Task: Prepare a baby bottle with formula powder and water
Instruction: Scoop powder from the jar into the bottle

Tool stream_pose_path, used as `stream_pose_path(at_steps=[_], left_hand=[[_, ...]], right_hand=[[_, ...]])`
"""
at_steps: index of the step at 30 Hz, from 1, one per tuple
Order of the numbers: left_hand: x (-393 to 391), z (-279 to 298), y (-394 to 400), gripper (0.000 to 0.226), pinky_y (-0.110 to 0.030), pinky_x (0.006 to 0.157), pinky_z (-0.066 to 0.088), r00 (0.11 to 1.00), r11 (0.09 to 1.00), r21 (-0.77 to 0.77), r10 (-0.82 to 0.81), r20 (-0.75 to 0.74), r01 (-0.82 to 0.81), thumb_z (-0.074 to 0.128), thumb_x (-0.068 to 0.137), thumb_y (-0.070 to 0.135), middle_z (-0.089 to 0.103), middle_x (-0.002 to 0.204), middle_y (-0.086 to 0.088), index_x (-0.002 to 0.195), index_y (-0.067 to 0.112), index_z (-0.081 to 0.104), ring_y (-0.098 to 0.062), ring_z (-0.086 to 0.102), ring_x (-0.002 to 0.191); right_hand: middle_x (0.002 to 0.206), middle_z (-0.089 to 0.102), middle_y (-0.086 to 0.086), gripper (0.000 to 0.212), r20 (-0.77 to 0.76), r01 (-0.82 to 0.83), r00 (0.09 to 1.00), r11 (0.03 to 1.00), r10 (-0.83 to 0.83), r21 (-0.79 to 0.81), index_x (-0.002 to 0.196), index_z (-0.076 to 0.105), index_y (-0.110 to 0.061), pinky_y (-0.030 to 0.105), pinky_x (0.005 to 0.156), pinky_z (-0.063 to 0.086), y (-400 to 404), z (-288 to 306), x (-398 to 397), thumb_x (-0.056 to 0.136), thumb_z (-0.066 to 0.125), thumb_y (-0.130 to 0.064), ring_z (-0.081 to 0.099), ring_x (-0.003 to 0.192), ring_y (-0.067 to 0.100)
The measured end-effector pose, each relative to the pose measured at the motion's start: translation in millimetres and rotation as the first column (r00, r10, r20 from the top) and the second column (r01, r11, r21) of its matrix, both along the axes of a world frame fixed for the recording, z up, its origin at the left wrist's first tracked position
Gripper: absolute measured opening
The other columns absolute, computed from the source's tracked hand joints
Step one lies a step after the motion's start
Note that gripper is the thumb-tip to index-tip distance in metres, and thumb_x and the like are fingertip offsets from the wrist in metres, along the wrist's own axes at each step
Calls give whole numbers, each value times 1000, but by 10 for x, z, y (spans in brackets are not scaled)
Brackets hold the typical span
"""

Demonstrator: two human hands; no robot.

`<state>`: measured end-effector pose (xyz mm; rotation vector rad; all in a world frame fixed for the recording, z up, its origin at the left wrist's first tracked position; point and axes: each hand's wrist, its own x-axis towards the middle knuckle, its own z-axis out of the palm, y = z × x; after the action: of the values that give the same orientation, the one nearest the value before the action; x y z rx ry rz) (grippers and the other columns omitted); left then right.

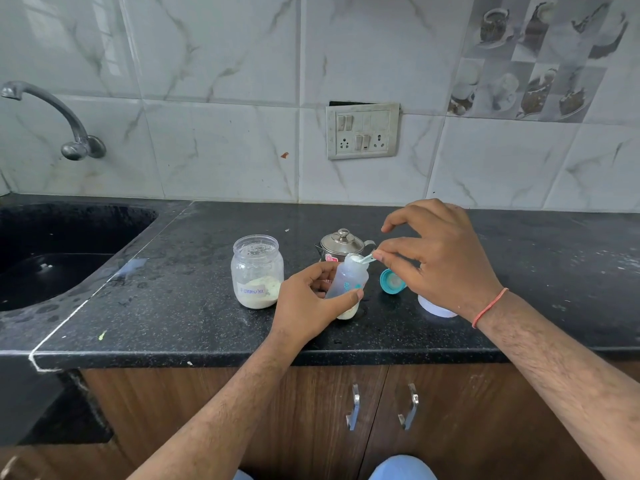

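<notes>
We see the left hand (308,303) wrapped around the baby bottle (347,284), thumb in front and fingers curled behind, holding it tilted on the black countertop (180,306). The right hand (440,258) pinches a small scoop (365,259) between thumb and forefinger, its bowl at the bottle's open mouth. The open formula jar (257,271) stands just left; the teal bottle cap (391,281) lies right.

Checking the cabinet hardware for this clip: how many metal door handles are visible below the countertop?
2. One metal handle is on the left cabinet door, the other handle on the right door, side by side. Others may lie outside the frame.
</notes>
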<state>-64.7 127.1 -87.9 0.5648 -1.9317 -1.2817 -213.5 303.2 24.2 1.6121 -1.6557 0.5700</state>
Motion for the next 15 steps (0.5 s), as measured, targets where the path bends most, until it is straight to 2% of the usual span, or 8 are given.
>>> stream_pose_path(at_steps=[6,11,15], left_hand=[[7,17,10,73,-36,98,66,999,1000,-19,19,29,-19,101,74,47,80,118,17,140,30,74,-6,76,107],[21,32,17,70,-36,99,65,999,1000,-20,16,41,-15,100,75,46,79,118,18,139,32,74,-6,75,107],[17,36,12,72,-36,99,65,999,999,-25,23,48,-22,100,75,47,79,120,17,140,31,74,-6,75,108]], right_hand=[[102,69,-13,17,69,27,997,999,-25,-30,89,84,-32,47,86,42,-16,58,-2,95,74,-45,60,101,19],[94,66,-15,20,137,30,990,1000,-29,-5,89,85,-31,43,81,42,-44,78,-51,94,73,-46,55,91,12],[95,67,-18,25,174,49,984,999,-49,4,89,85,-32,48,82,46,-55,88,-75,95,69,-50,48,92,6]])
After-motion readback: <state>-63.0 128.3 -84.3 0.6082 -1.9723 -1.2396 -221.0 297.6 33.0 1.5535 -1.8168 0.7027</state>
